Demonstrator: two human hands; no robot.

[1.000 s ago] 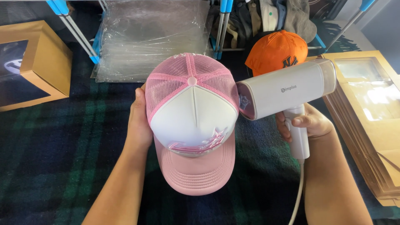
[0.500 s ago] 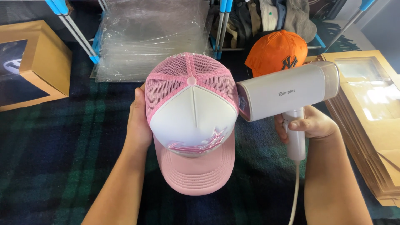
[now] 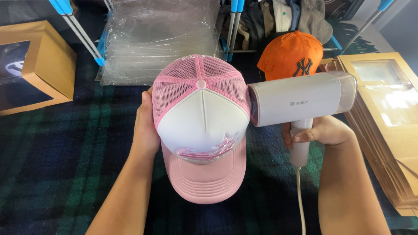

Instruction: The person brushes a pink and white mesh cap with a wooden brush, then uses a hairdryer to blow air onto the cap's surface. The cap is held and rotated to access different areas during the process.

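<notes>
From the head camera, the left hand cups the side of a pink-and-white mesh cap above the plaid cloth. The right hand, fingers wrapped round the handle, holds a white handheld steamer with its nozzle against the cap's right panel. The steaming step looks to be in hand; the next move likely calls for turning the cap to a fresh panel.

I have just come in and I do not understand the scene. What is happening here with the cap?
A person holds a pink and white cap with the left hand on its side. The right hand grips the handle of a white steamer, whose nozzle is at the cap's right side. An orange cap lies behind, a stack of clear bags farther back, and brown boxes at the right.
</notes>
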